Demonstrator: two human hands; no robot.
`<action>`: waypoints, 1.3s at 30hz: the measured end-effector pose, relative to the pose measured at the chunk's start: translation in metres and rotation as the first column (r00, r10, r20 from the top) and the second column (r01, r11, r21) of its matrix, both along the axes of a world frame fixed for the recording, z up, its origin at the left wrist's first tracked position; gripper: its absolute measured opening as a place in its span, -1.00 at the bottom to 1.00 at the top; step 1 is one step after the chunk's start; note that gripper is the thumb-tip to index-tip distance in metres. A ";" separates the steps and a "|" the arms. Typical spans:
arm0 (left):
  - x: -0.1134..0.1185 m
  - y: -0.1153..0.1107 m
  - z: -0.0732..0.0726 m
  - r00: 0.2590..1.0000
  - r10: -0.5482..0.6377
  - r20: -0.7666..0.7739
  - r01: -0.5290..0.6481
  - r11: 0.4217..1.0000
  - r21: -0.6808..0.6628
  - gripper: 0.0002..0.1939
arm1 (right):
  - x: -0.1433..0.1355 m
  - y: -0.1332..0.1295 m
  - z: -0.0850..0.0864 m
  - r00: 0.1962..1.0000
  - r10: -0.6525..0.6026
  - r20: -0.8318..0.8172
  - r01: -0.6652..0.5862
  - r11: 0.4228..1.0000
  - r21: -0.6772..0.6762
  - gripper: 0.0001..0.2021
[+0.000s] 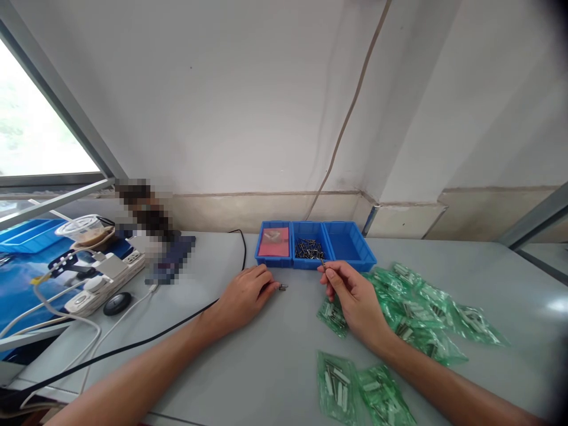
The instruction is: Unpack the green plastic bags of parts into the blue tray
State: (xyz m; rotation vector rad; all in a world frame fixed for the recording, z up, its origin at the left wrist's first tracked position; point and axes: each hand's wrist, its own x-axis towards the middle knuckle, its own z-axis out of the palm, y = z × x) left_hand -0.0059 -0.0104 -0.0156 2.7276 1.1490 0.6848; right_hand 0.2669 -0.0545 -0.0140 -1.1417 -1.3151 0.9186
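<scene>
My left hand (247, 297) rests on the grey table, fingers curled under and thumb alongside; whatever the fingers may hold is hidden. Just beyond its thumb tip lie a few short metal pins (283, 287). My right hand (352, 296) is raised by the front of the blue bins, thumb and forefinger pinching a small metal pin (323, 262) too small to make out fully. Behind that pinch, the middle blue bin (326, 236) holds a heap of dark metal pins (309, 249). A green plastic bag (332, 316) of parts lies partly beneath my right hand.
The left blue bin (257, 251) contains a pink sheet (274, 242); the right blue bin (348, 242) stands beside the middle one. Several green bags (426, 305) pile up at right, more (337, 387) near the front. A black cable (168, 326) passes under my left forearm; a power strip (106, 284) sits left.
</scene>
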 end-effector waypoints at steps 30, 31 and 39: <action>0.000 0.001 -0.003 1.000 0.004 0.007 -0.004 1.000 0.005 -0.67 | 0.001 -0.006 0.001 0.975 0.080 0.206 -0.089 0.996 0.032 -0.77; 0.000 0.001 -0.003 1.000 0.000 0.010 0.000 1.000 0.010 -0.67 | 0.001 -0.006 0.000 0.977 0.084 0.196 -0.091 0.996 0.024 -0.75; 0.000 0.001 -0.002 1.000 -0.002 -0.001 0.002 1.000 0.008 -0.66 | -0.001 -0.005 -0.001 0.991 0.075 0.111 -0.075 0.997 -0.004 -0.70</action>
